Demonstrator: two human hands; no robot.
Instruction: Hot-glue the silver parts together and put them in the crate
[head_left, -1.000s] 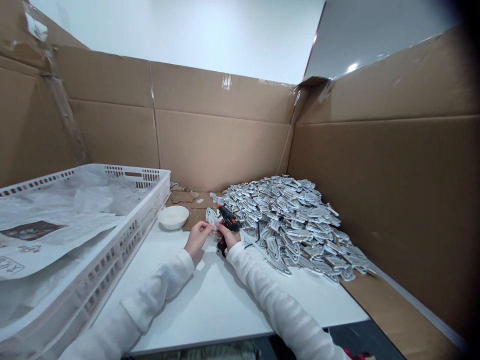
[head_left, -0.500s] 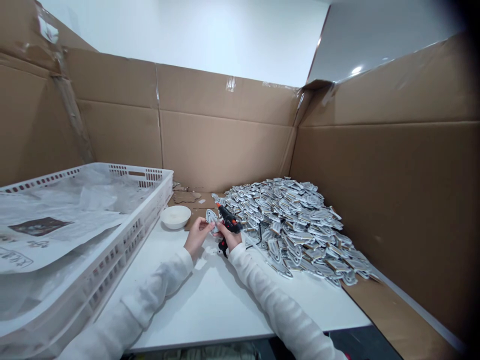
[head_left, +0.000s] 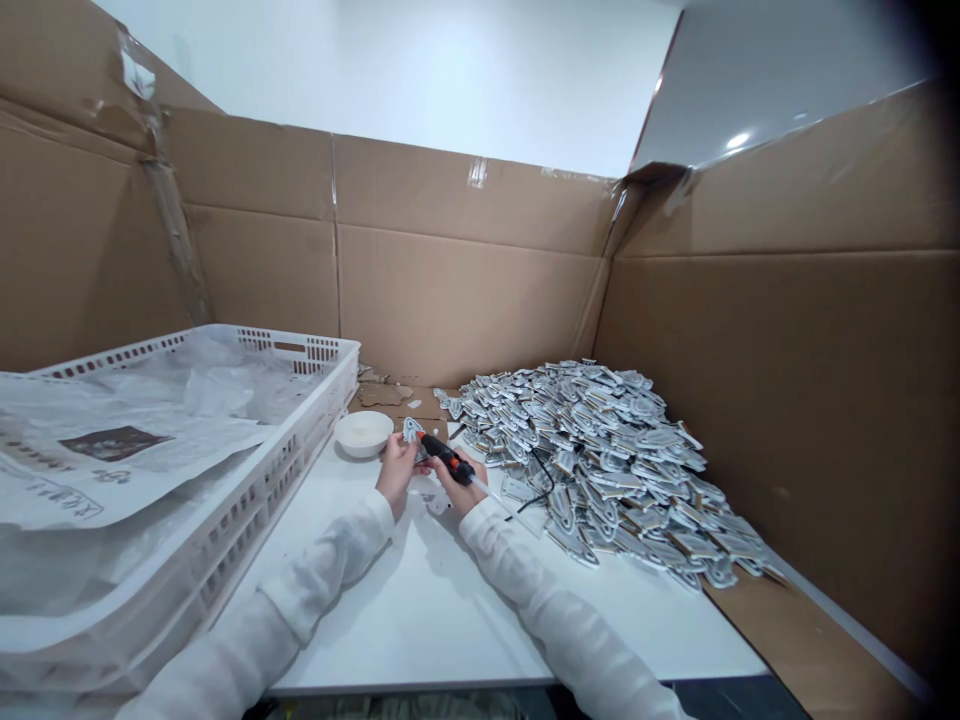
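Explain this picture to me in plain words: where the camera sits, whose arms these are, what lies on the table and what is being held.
The camera is worn on a person's head, looking forward and down, so the two white-sleeved arms are that person's own. The left hand pinches a small grey-and-white shaped piece. The right hand grips a black-and-orange glue gun, its tip at that piece. They work over a white table walled in by cardboard. To the right lies a big heap of similar pieces. A small white bowl sits near the left hand, and a white plastic crate lined with paper stands on the left.
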